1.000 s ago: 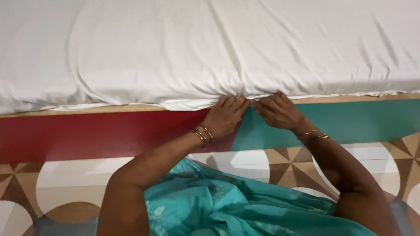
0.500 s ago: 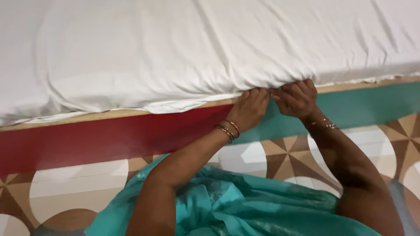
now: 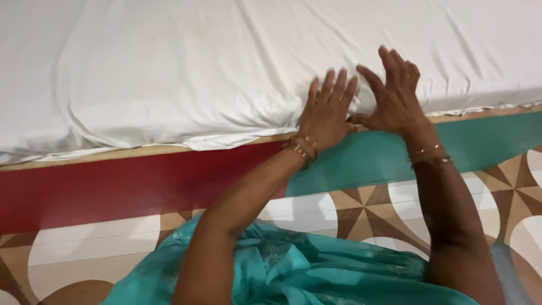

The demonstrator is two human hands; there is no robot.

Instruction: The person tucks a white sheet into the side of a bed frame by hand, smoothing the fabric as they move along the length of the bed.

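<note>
Both palms flat on sheet edge, fingers spread, gripping nothing.
I reckon left hand [image 3: 326, 112] & right hand [image 3: 395, 96] could drag the white sheet [image 3: 197, 68] loose; untucked flap [image 3: 226, 138] hangs over the bed frame [image 3: 141, 181].

Open white sheet [image 3: 197, 62] across the mattress top, passage beneath blocked along its near edge by the wooden ledge [image 3: 113, 152].

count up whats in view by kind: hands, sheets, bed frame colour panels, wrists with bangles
Hands: 2, the left hand and the right hand, both open with fingers spread against the side of the bed
White sheet: 1
Frame panels: 2, a red panel and a teal panel
Wrists with bangles: 2, left wrist bangles and right wrist bangles
Total: 7
</note>
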